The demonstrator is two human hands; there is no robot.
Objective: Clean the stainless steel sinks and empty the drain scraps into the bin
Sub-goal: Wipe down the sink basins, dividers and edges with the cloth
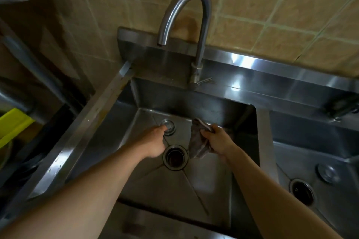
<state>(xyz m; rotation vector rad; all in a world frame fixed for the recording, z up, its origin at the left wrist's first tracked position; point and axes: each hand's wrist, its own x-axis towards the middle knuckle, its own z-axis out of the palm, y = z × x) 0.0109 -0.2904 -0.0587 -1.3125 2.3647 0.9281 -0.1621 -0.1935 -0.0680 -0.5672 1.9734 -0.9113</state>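
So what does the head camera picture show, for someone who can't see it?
Two bare arms reach into a steel sink: the left hand touches a round drain cover, and the right hand grips a grey rag. The open drain lies between them, below a curved tap.

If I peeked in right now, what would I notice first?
Two bare arms reach down into a shiny steel sink. The right hand grips a crumpled grey cloth, and the left hand touches a round metal drain cover lying just behind the open drain hole. A tall curved tap arches over it all.
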